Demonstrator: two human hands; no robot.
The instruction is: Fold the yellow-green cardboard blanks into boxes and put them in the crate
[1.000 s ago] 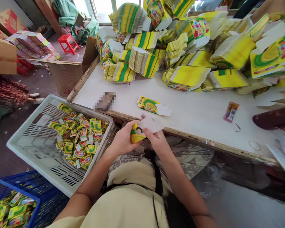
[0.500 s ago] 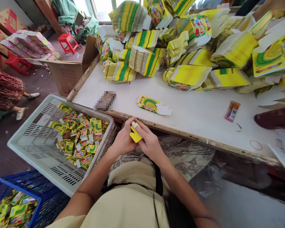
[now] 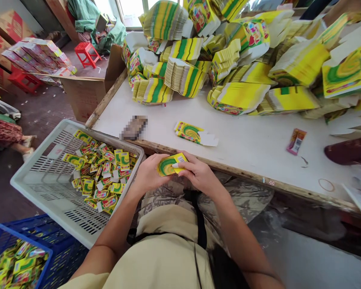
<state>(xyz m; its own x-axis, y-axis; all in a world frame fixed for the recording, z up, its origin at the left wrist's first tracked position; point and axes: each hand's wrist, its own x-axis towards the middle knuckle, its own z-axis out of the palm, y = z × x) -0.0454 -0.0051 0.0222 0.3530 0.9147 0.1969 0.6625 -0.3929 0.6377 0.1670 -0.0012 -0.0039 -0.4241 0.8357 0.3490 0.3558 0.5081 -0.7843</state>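
Observation:
A small yellow and green crayon box [image 3: 168, 165] is held between both hands, just off the table's front edge, its broad printed face turned up. My left hand [image 3: 152, 172] grips its left end. My right hand [image 3: 197, 172] pinches the right end, thumb on the face beside a barcode. Whether anything is inside the box cannot be seen. On the white table [image 3: 243, 148] ahead lies another small box [image 3: 189, 133] with its white end flap open to the right.
Piles of flattened cartons [image 3: 183, 76] line the table's back. To my left stand a white crate [image 3: 45, 176] and a blue crate [image 3: 51, 257], both holding small boxes. A blurred-out item [image 3: 134, 127], a wrapped packet [image 3: 296, 141] and a dark red object [image 3: 349, 151] rest on the table.
The box in my hands has turned from a yellow end to its printed broad face, and my hands have spread apart slightly. A person's legs at far left have shifted left.

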